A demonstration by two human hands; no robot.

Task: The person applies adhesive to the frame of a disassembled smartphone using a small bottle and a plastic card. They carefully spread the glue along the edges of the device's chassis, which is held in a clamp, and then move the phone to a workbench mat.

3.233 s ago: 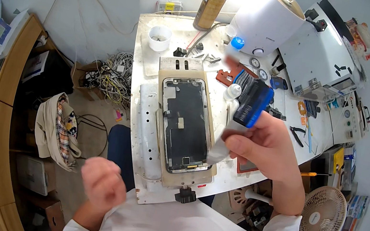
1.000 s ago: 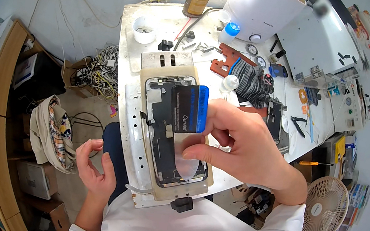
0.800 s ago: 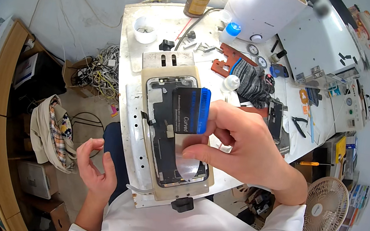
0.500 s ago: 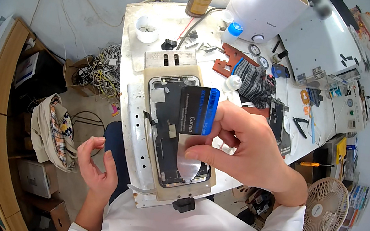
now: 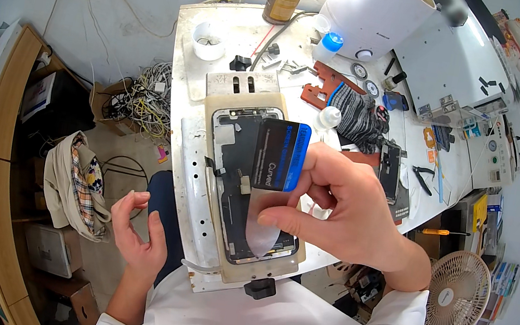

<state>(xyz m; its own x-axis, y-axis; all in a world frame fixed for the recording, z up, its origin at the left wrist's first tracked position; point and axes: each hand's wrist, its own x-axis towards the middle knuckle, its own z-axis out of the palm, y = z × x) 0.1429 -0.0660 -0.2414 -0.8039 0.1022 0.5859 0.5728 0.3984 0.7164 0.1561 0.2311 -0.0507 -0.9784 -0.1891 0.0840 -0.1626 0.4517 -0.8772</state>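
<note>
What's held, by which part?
Right hand pinches a thin metal blade, black-and-blue above, silver below, by its right side near mid-length; left hand holds nothing.

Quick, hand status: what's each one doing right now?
Left hand: open, loosely curled, with nothing visible in it.
Right hand: closed, gripping a thin metal blade with a black-and-blue handle over the phone panel.

Printed lettering [image 5: 270, 175] on blue-black card [image 5: 281, 155]

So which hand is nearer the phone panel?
Right: the right hand is by the phone panel, holding a flat tool over it; the left hand is farther off, at lower left.
</note>
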